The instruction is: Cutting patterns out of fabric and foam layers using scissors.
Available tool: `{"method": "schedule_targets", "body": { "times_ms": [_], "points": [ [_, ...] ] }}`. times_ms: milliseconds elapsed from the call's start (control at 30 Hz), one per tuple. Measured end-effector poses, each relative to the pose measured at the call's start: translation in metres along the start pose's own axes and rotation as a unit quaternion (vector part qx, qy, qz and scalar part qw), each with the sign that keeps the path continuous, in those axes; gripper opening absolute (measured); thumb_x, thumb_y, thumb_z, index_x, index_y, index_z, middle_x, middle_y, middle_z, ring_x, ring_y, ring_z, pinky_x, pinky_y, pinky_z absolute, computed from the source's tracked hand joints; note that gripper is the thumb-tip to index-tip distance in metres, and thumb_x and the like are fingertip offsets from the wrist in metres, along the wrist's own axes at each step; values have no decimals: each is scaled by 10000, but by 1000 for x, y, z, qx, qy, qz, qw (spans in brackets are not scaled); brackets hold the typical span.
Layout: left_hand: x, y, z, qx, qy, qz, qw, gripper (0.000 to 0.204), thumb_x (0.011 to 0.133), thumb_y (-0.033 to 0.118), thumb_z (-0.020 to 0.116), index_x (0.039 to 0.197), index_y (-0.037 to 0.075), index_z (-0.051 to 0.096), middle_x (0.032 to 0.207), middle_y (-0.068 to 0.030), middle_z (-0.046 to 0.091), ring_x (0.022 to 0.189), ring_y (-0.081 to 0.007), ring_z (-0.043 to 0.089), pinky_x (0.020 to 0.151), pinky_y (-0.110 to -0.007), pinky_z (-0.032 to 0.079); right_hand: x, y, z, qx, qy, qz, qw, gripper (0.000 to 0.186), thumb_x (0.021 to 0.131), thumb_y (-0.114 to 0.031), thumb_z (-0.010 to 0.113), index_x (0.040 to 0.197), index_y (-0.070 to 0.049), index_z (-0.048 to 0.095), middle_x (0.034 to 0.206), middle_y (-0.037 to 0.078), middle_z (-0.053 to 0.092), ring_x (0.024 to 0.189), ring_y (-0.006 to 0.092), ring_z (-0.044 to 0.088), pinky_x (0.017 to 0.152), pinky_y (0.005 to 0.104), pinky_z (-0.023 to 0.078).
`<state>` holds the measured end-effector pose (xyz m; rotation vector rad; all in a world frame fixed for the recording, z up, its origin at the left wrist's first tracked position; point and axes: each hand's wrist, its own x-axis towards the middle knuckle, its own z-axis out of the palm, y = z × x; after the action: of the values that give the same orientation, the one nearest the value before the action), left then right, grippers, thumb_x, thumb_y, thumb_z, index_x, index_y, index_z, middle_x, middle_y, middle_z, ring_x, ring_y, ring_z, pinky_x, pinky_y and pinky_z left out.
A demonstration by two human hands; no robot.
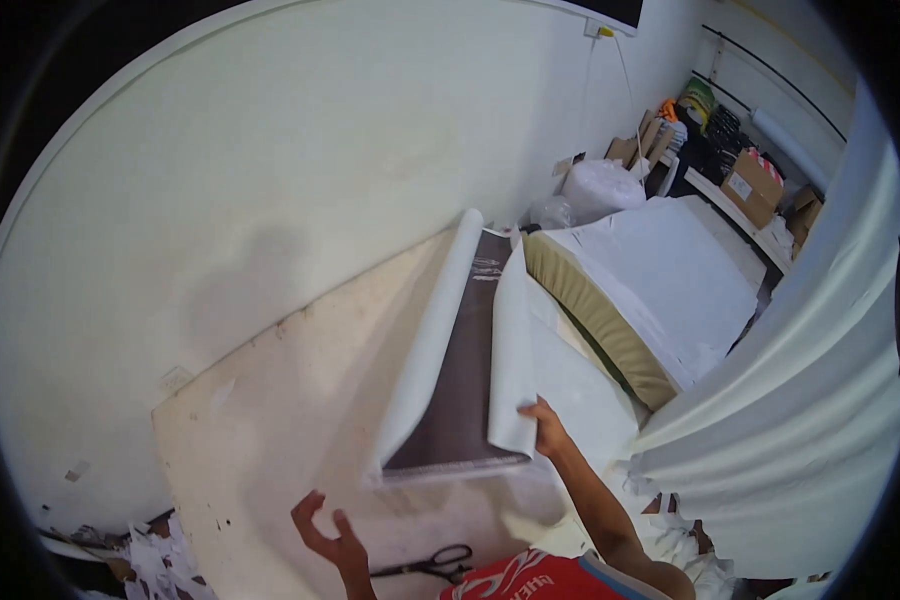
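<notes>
A large sheet (460, 380), dark grey-brown on its upper face and white on its back, lies on the pale board (310, 400). Its two long sides curl up into white rolls. My right hand (548, 428) grips the near end of the right-hand roll, with the thumb on the white side and the other fingers partly hidden. Left of the sheet's near edge, my left hand (330, 532) hovers over the board, thumb and fingers apart, holding nothing. Black-handled scissors (440, 563) lie between my left forearm and my red shirt.
At the right stands a thick olive padded block (610, 325) with white sheets (660, 270) on top. Behind it are a roll of clear wrap (602, 188) and cardboard boxes (752, 187). A white curtain (800, 400) hangs at the right, and a white wall (270, 150) borders the board's far side.
</notes>
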<state>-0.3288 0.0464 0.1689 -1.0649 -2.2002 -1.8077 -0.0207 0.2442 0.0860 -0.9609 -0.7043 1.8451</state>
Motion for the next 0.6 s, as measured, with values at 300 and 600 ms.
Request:
{"method": "schedule_targets", "body": {
  "times_ms": [300, 600],
  "points": [
    [-3, 80, 83, -138, -385, 310, 858, 207, 804, 120, 645, 1001, 70, 684, 1052, -101, 648, 1023, -299, 600, 879, -409, 477, -141, 55, -80, -36, -113, 147, 982, 646, 719, -120, 608, 1332, -9, 437, 1177, 132, 589, 1089, 244, 577, 964, 391, 450],
    [-59, -12, 205, 336, -447, 261, 787, 922, 652, 375, 797, 1418, 123, 351, 1252, -214, 465, 1054, -369, 558, 839, -428, 505, -183, 78, -11, -51, -61, 138, 987, 902, 894, -585, 545, 1507, -118, 76, 1306, 167, 495, 1050, 323, 609, 944, 421, 480]
  ]
}}
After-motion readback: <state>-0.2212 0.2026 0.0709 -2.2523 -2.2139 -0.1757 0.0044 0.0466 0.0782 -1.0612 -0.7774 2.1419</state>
